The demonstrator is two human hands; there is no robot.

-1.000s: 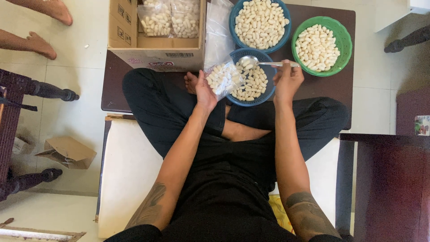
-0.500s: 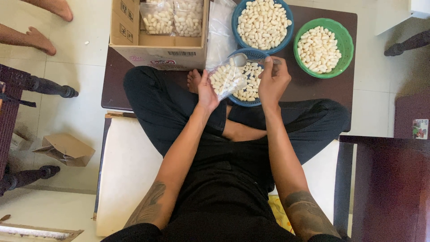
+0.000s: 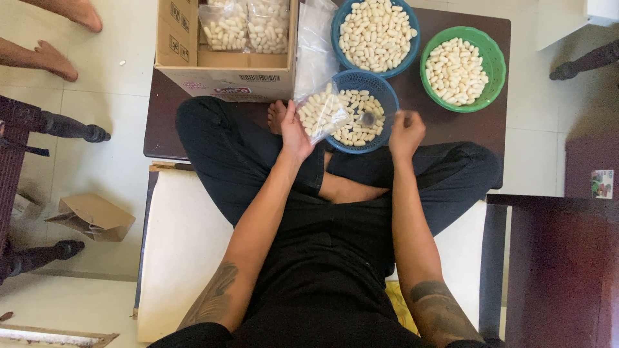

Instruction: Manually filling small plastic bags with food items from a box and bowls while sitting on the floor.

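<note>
I sit cross-legged at a low dark table (image 3: 480,132). My left hand (image 3: 293,134) holds up a clear plastic bag (image 3: 320,113) partly filled with small white pieces. The bag hangs over the left rim of a small blue basket (image 3: 382,84) of the same white pieces. My right hand (image 3: 405,132) sits at the basket's right side, closed on the handle of a metal spoon (image 3: 369,118). The spoon's bowl rests among the pieces in the basket.
A larger blue basket (image 3: 336,40) and a green basket (image 3: 492,64), both holding white pieces, stand behind. A cardboard box (image 3: 225,72) at the left holds filled bags (image 3: 245,26). Another person's bare feet (image 3: 58,58) are top left. A brown paper bag (image 3: 93,216) lies on the floor.
My right hand brought the spoon to the bag's mouth, then drew back to the right. The spoon's bowl is now down in the small blue basket. My left hand kept the bag steady.
</note>
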